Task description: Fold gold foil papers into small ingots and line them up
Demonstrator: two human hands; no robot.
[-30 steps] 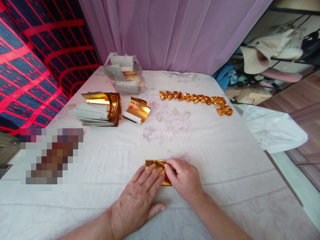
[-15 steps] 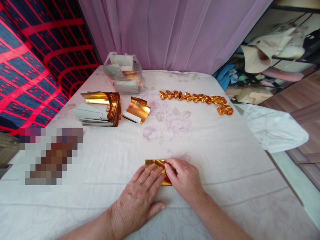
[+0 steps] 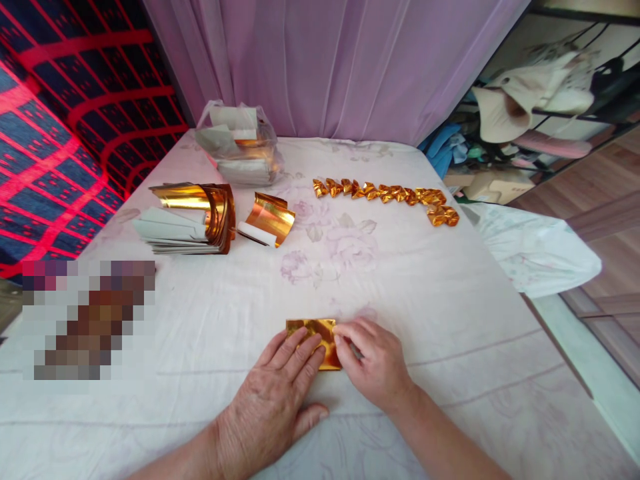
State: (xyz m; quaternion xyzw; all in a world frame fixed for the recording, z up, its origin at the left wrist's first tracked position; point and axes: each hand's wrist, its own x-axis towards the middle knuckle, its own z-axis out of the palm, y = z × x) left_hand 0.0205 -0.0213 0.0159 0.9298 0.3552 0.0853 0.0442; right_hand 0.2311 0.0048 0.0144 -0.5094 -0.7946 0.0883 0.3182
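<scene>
A folded sheet of gold foil paper (image 3: pixel 327 340) lies in front of me on the white flowered cloth. Spread flat, my left hand (image 3: pixel 283 380) presses the sheet's left part, fingers stretched out and thumb apart below it. At the upper right corner, my right hand (image 3: pixel 375 357) has its fingers curled, thumb and forefinger pinching the sheet's edge. Beyond, a small gold sheet (image 3: pixel 273 217) with a white rolled edge curls beside a thick stack of gold-and-white paper (image 3: pixel 193 223). Crumpled gold foil pieces (image 3: pixel 367 191) form a line at the back right.
A clear plastic bag (image 3: pixel 240 147) with more paper stands at the back left. A blurred-out item (image 3: pixel 97 320) lies at the left. Past the right edge are a pale cloth bundle (image 3: pixel 550 250) and a shelf with hats (image 3: pixel 510 110). A purple curtain (image 3: pixel 340 67) hangs behind.
My right hand has drawn back slightly from the top of the gold foil paper to its right edge, showing more of its surface. My left hand stays flat. The view has shifted a little.
</scene>
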